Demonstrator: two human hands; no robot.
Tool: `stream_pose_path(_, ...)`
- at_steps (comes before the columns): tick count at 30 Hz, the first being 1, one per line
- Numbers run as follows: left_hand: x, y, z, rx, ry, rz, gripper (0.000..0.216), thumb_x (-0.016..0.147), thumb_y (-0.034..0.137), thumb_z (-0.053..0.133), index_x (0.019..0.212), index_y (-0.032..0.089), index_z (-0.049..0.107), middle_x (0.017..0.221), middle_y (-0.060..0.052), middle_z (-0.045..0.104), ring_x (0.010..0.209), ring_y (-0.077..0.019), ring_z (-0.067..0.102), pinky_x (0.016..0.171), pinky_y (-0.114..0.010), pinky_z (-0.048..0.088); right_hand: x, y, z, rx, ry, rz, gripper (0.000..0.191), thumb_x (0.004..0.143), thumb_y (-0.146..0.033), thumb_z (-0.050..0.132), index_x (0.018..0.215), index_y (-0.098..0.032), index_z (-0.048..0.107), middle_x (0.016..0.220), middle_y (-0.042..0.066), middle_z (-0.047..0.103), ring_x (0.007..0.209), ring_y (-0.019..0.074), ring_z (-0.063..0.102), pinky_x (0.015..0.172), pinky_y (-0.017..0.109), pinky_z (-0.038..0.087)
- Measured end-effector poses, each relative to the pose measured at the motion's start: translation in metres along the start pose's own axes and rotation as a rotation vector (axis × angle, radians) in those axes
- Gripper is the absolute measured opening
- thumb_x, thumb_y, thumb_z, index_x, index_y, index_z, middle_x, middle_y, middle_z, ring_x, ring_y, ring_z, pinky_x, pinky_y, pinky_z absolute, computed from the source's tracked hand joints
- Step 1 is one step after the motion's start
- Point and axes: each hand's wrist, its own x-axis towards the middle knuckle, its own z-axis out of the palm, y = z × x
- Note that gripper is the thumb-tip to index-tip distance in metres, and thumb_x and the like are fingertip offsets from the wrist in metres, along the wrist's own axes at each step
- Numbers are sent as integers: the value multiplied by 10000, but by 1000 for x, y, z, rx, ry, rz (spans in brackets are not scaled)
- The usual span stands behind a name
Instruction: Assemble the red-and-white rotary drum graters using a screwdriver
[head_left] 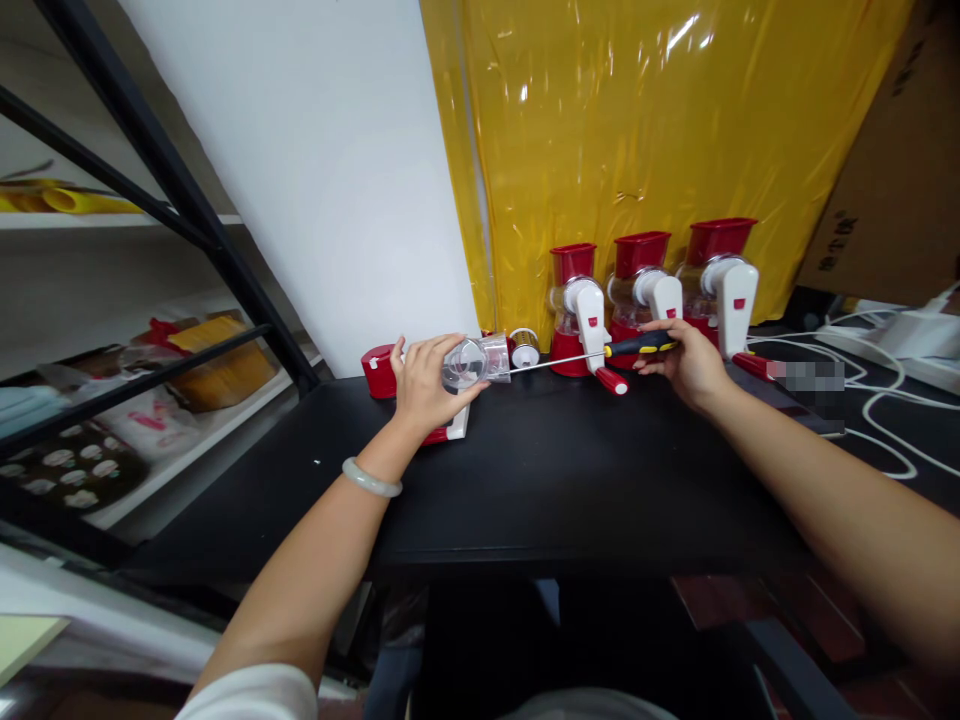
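Note:
My left hand (424,385) is closed around a red, white and clear plastic grinder unit (469,370) lying on its side on the black table (525,480). Its clear drum points right. My right hand (686,360) grips a screwdriver (637,347) with a black and yellow handle. The thin metal shaft runs left and its tip reaches into the open end of the clear drum. A pale bangle sits on my left wrist.
Three upright red and white grinders (645,290) stand in a row against yellow plastic sheeting (637,130). A small metal drum part (525,348) lies beside them. White cables (885,400) trail at right. A black metal shelf (150,330) with bagged goods stands at left.

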Motion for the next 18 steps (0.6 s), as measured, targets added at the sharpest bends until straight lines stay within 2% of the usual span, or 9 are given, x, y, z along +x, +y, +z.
stream_pose_path(4, 0, 0, -1, -7, -1, 4, 696, 702, 598, 738, 1272, 274, 505, 1208, -71, 657, 1126, -302, 587, 1154, -567, 183, 1, 2, 0, -47, 34, 15, 154, 841, -328, 518, 891, -210, 604, 528, 4, 578, 409, 155, 564, 395, 270, 474)
stream_pose_path(8, 2, 0, -1, -3, 25, 20, 712, 697, 599, 743, 1279, 271, 495, 1204, -80, 657, 1127, -304, 588, 1151, -574, 187, 5, 8, -1, -84, 61, -25, 216, 864, -437, 568, 819, -231, 611, 468, -10, 517, 356, 138, 496, 338, 260, 423)
stream_pose_path(12, 3, 0, -2, -9, 23, 20, 718, 700, 598, 741, 1291, 284, 479, 1219, -77, 652, 1136, -304, 587, 1151, -576, 190, 7, 12, -3, -88, 72, -74, 261, 865, -499, 572, 783, -254, 604, 466, -8, 513, 361, 147, 509, 327, 274, 439)
stream_pose_path(18, 2, 0, -1, -12, 40, 0, 718, 693, 597, 749, 1281, 282, 484, 1209, -79, 655, 1137, -303, 589, 1149, -574, 200, 10, 14, -4, -77, 96, -67, 254, 869, -505, 564, 771, -272, 594, 454, -5, 500, 359, 156, 515, 314, 283, 438)
